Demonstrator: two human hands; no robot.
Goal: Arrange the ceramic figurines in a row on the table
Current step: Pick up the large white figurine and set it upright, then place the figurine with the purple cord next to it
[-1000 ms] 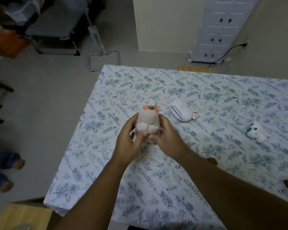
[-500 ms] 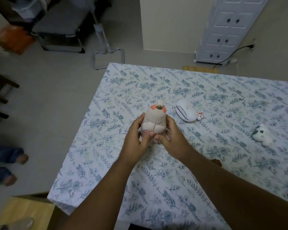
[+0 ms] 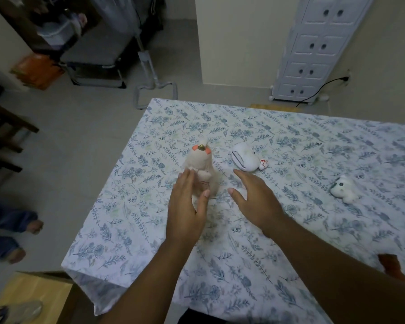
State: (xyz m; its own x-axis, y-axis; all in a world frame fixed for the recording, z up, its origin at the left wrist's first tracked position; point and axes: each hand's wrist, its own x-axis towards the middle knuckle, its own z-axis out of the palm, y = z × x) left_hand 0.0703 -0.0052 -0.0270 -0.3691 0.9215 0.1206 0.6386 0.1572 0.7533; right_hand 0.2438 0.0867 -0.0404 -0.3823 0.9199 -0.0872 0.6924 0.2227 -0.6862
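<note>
A tall cream figurine (image 3: 202, 163) with orange patches at its top stands upright near the table's left side. My left hand (image 3: 187, 206) is open just in front of it, fingertips close to its base, partly covering it. My right hand (image 3: 255, 202) is open to the figurine's right, apart from it. A white oval figurine (image 3: 244, 156) with a small red-marked end lies on its side just beyond my right hand. A small white figurine (image 3: 344, 189) with dark markings sits farther right. A reddish-brown object (image 3: 392, 267) shows behind my right forearm.
The table carries a white cloth with blue leaves (image 3: 290, 230); its left edge and near left corner are close to my left arm. Another person's feet (image 3: 12, 232) stand on the floor at left. A white drawer cabinet (image 3: 313, 50) stands behind the table.
Both hands were shut around the tall cream figurine; now they have let go and opened. My right hand has drawn off to the right, and the figurine stands on its own.
</note>
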